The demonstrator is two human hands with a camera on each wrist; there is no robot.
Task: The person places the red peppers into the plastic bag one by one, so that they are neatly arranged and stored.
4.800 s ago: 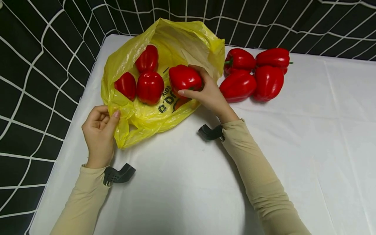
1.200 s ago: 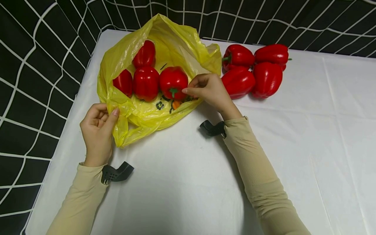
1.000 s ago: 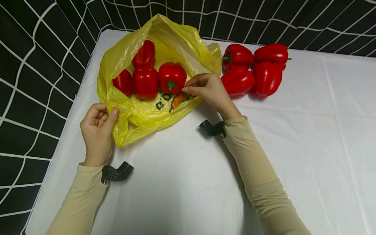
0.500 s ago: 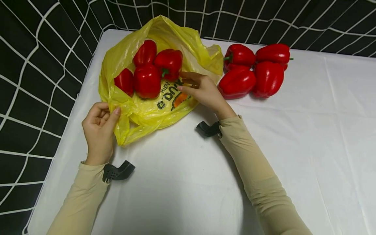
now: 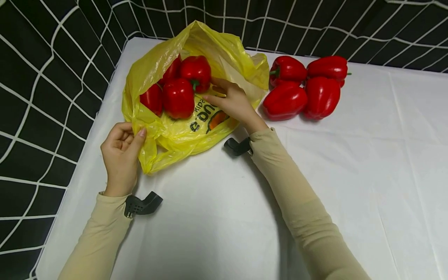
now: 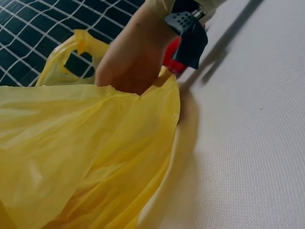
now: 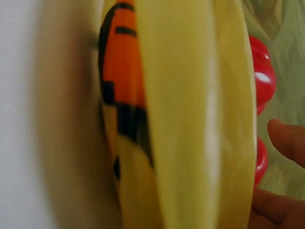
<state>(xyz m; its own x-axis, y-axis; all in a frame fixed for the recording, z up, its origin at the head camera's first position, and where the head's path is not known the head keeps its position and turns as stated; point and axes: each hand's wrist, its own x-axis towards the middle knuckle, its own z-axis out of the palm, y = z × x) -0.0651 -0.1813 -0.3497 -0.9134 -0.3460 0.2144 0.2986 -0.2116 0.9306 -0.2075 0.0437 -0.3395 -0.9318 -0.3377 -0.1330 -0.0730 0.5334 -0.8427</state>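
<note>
A yellow plastic bag (image 5: 210, 136) lies with its mouth spread, several red bell peppers inside. My left hand (image 5: 120, 155) pinches the bag's near left rim between thumb and fingers. Inside the mouth, my right hand (image 5: 232, 101) has its fingertips against the right side of one bell pepper (image 5: 196, 72), thumb held apart. That pepper's green stem faces me, and it rests against the others. In the left wrist view the right hand (image 6: 131, 62) reaches in behind the yellow plastic. The right wrist view has the right thumb (image 7: 288, 138) near two red peppers, partly hidden by the bag wall.
Right of the bag, several more red bell peppers (image 5: 322, 97) sit clustered on the white-covered table (image 5: 385, 175). A black wall with a white grid (image 5: 280, 23) borders the back and left edges. Each wrist wears a black device (image 5: 143, 204).
The right hand first lowered its pepper into the bag and let it go. It then pushed that pepper back and left against the others. The left hand kept its pinch on the rim.
</note>
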